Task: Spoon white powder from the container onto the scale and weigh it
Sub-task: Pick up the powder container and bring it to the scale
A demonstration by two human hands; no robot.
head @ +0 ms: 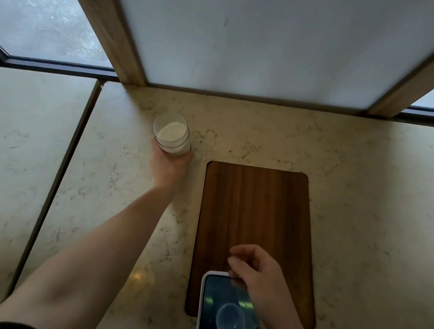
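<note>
Marble counter (pixel 368 179) under a window: the container (pixel 171 134) of white powder (pixel 172 131) stands at the back, left hand (pixel 169 163) wrapped round its base. Nearer, the scale (pixel 230 314) carries a small clear dish (pixel 230 320) (seemingly empty), right hand (pixel 256 271) curled with fingertips pinched, whether on a spoon I cannot tell. Spooning and weighing look still ahead. A wooden board (pixel 256 216) lies between, flat and no obstacle.

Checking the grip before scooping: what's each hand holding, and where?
Left hand grips the glass container of white powder around its lower wall. Right hand hovers over the scale; whether its pinched fingers hold anything cannot be told.
</note>
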